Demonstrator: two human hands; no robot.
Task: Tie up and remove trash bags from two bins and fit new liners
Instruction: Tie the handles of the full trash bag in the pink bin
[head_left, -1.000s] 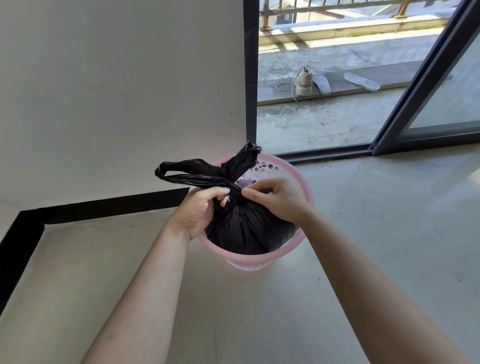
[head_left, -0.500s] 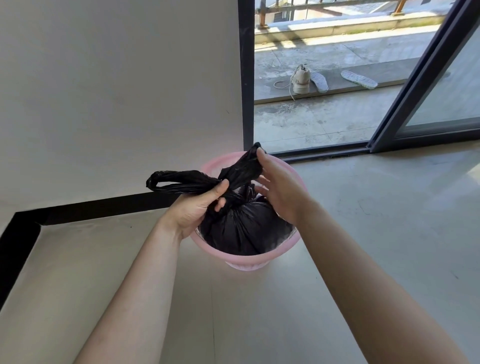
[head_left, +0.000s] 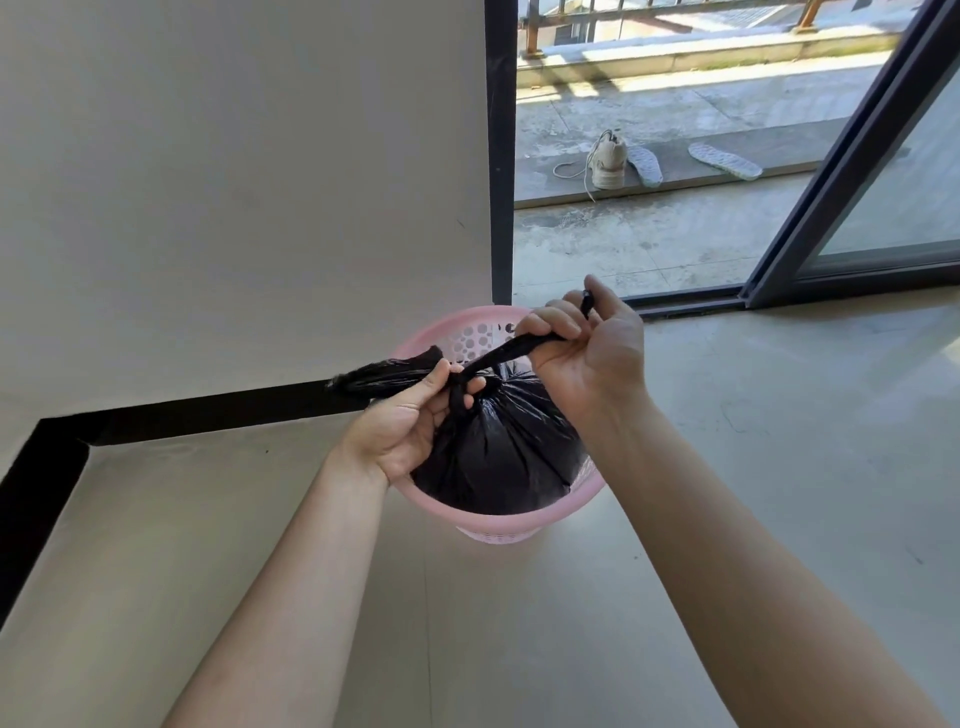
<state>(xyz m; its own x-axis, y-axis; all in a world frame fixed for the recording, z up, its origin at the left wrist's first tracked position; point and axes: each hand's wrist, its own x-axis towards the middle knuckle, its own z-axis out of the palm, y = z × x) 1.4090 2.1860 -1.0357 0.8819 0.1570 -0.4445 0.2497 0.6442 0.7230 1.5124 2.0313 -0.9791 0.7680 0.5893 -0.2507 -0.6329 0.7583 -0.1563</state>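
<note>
Tying stage, first bin, as I read it. Bag (head_left: 498, 457) sits inside the pink bin (head_left: 498, 535) on the floor by the wall, not yet lifted out.

Left hand (head_left: 410, 415): fingers curled round one twisted tail (head_left: 384, 371) of the bag mouth, with the tail end sticking out to the left past the thumb.
Right hand (head_left: 587, 358): closed in a fist round the other tail (head_left: 498, 353), the tip poking out above the knuckles.
The two tails cross at the neck of the bag, just by the left fingers, and run taut in opposite directions. I judge a knot is being drawn tight; I cannot tell whether it is the first or a second throw.

Left to do, by my reckoning: finish the knot, lift the bag clear, fit a liner, then repeat on the other bin. No second bin and no fresh liner in view.

Bag itself: black, thin glossy film, gathered into pleats at the neck, body rounded and full, filling most of the bin. Bin wall is perforated with round holes and bare above the bag on the far side.
</note>
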